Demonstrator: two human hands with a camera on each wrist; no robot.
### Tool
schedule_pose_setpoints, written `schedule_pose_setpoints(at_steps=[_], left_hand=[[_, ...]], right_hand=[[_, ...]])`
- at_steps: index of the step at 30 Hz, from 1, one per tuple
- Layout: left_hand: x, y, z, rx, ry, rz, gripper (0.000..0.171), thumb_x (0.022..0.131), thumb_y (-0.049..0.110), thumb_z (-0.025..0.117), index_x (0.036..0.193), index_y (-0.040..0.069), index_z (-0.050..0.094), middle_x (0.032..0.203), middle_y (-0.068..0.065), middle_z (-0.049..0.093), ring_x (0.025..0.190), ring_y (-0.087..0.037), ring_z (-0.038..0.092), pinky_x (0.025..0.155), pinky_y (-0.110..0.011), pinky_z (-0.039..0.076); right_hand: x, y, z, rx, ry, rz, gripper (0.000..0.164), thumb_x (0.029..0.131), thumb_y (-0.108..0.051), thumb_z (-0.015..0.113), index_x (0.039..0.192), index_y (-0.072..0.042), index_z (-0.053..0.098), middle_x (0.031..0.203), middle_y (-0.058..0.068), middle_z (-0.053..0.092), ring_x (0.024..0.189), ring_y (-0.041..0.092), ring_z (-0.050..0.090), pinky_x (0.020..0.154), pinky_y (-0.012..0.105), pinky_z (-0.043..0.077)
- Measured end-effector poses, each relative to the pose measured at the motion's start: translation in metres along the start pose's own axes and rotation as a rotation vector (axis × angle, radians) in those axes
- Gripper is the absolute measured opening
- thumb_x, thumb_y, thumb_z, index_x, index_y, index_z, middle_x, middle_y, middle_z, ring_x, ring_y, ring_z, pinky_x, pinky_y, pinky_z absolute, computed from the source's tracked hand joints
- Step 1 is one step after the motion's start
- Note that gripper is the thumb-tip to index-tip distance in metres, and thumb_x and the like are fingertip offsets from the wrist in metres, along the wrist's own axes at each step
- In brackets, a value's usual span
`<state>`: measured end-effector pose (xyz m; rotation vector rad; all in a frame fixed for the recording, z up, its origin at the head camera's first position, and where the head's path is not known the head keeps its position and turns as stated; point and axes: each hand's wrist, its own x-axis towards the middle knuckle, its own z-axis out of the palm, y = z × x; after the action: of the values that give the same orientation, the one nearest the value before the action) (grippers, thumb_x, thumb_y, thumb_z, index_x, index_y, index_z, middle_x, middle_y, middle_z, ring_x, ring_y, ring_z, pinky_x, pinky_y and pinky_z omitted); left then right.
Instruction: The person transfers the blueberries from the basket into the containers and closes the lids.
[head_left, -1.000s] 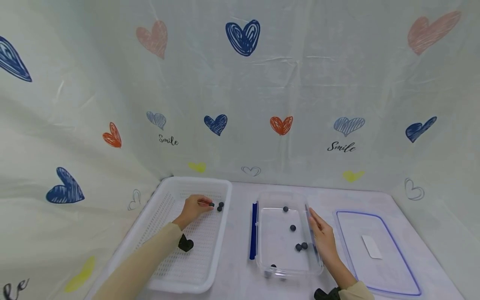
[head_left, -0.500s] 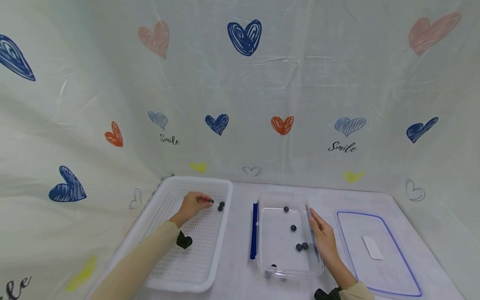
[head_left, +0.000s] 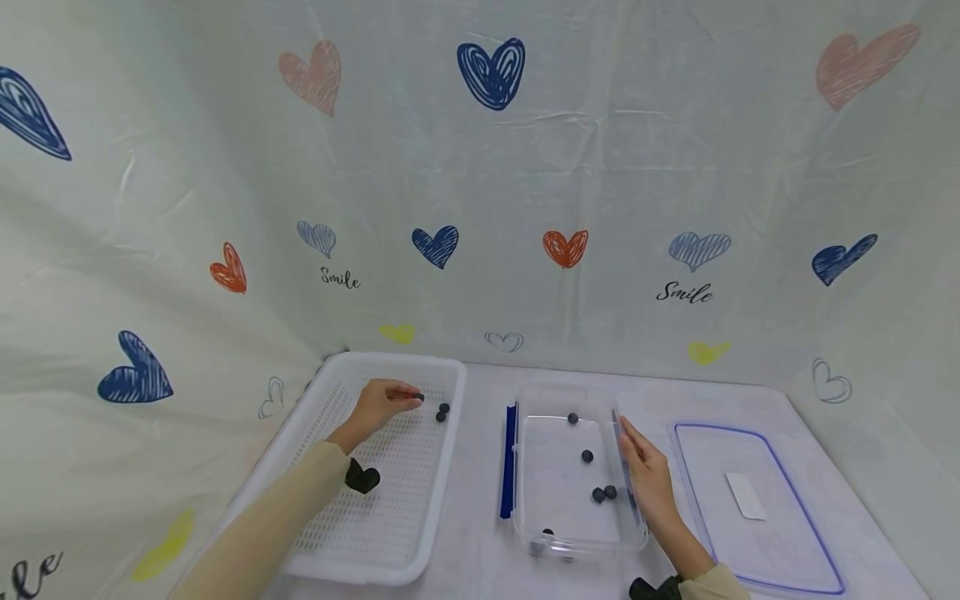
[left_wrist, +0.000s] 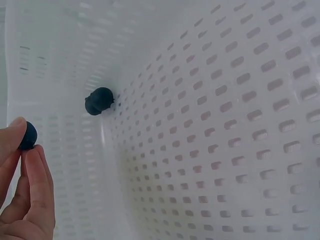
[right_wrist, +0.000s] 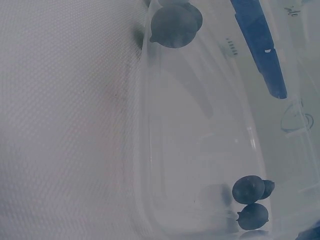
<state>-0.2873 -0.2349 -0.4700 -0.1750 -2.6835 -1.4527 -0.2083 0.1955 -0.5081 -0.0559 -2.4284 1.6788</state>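
Note:
My left hand (head_left: 378, 408) is over the white perforated basket (head_left: 448, 467), pinching one dark blueberry (left_wrist: 31, 135) between thumb and fingertips. Two more blueberries (left_wrist: 99, 101) lie together on the basket floor by its right wall, just right of those fingertips in the head view. My right hand (head_left: 649, 475) rests along the right wall of a clear plastic box (head_left: 551, 467), its fingers nearly straight against the side. Several blueberries (head_left: 587, 457) sit scattered in the box, some bunched near its front end. The right wrist view shows the box and berries but not the hand.
A blue latch flap (head_left: 507, 462) stands out along the box's left side. To the right lies a clear lid (head_left: 787, 492) with a blue seal and a white label (head_left: 744, 495). Behind the white-covered table (head_left: 480, 467) hangs a curtain (head_left: 480, 183) printed with hearts.
My left hand has drawn slightly back to the left and away from the two basket blueberries, keeping the pinched one. My right hand and the box have stayed in place.

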Motion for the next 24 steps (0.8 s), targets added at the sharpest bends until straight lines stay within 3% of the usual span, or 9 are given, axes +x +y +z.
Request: schedule_pose_setpoints(at_steps=[11,24], left_hand=[[-0.005,0.006,-0.006,-0.096,-0.016,-0.041,0.029,0.076,0.017,0.076,0.099,0.002,0.069,0.093,-0.009,0.069,0.086,-0.019,0.064,0.078,-0.033,0.052],[-0.010,0.018,-0.008,-0.158,-0.024,-0.042,0.033,0.075,0.020,0.077,0.101,0.003,0.070,0.097,-0.009,0.069,0.089,-0.019,0.065,0.079,-0.033,0.052]], right_hand=[[-0.001,0.000,-0.001,-0.017,-0.002,-0.016,0.049,0.098,-0.035,0.042,0.140,-0.012,0.038,0.142,0.006,0.037,0.127,0.024,0.037,0.099,0.035,0.034],[0.002,0.001,-0.001,-0.016,0.007,-0.004,0.049,0.097,-0.035,0.044,0.140,-0.012,0.039,0.141,0.007,0.039,0.126,0.024,0.039,0.099,0.038,0.034]])
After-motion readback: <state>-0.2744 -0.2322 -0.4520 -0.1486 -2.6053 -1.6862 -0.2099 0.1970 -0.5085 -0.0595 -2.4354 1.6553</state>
